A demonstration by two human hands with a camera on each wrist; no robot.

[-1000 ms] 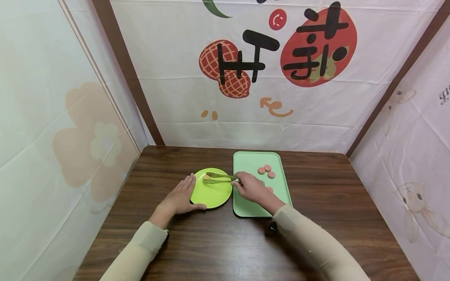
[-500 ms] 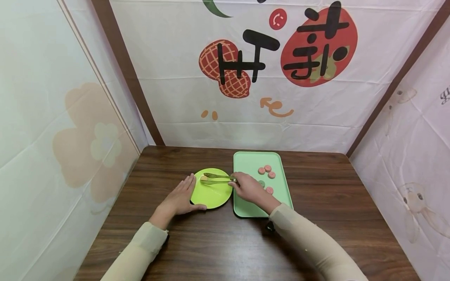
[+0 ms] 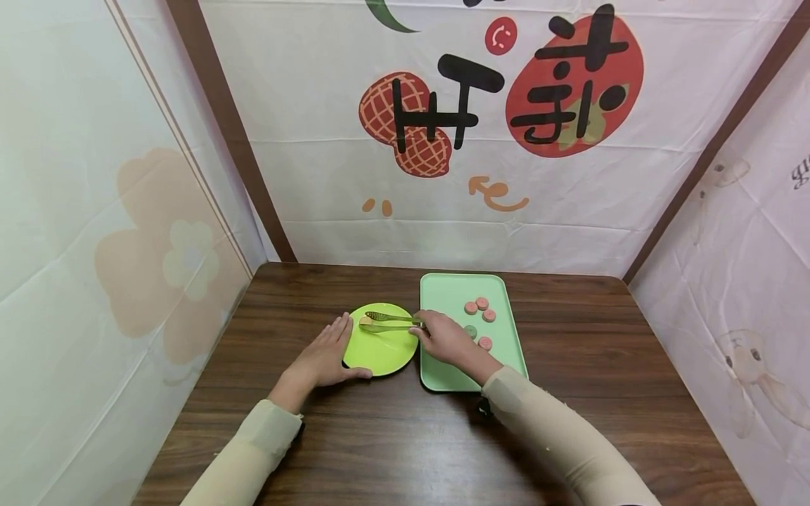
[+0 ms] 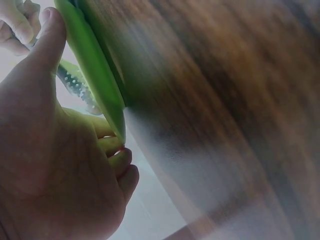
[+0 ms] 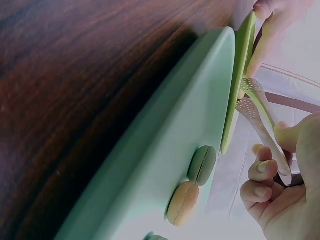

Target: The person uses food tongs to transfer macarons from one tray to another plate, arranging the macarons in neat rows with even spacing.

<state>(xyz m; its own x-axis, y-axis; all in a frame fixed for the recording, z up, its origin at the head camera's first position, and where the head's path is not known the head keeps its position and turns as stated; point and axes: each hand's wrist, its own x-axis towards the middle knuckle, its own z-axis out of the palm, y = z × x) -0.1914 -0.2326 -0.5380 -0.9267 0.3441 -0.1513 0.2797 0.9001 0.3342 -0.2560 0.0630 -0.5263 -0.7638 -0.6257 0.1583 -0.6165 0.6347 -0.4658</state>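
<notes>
My left hand [image 3: 320, 356] rests against the left side of a yellow-green plate [image 3: 382, 355], fingers straight along the rim and thumb out by the near edge. From the right, my right hand [image 3: 448, 336] grips metal tongs [image 3: 391, 318], seen with perforated tips in the right wrist view. A pale orange macaron [image 3: 365, 320] sits between the tong tips, over the plate's far left part; whether it touches the plate is unclear. Beneath my right forearm lies a mint green tray [image 3: 446, 376].
On the tray are several pink macarons [image 3: 482, 303] and a green macaron [image 3: 471, 330], partly beside my right wrist. Tray and plate stand close together on the brown wooden table [image 3: 392, 450]. Printed cloth walls [image 3: 329, 239] enclose the back and sides.
My right hand has shifted slightly left, carrying the tongs and the macaron a little further left over the plate. My left hand stays where it was.
</notes>
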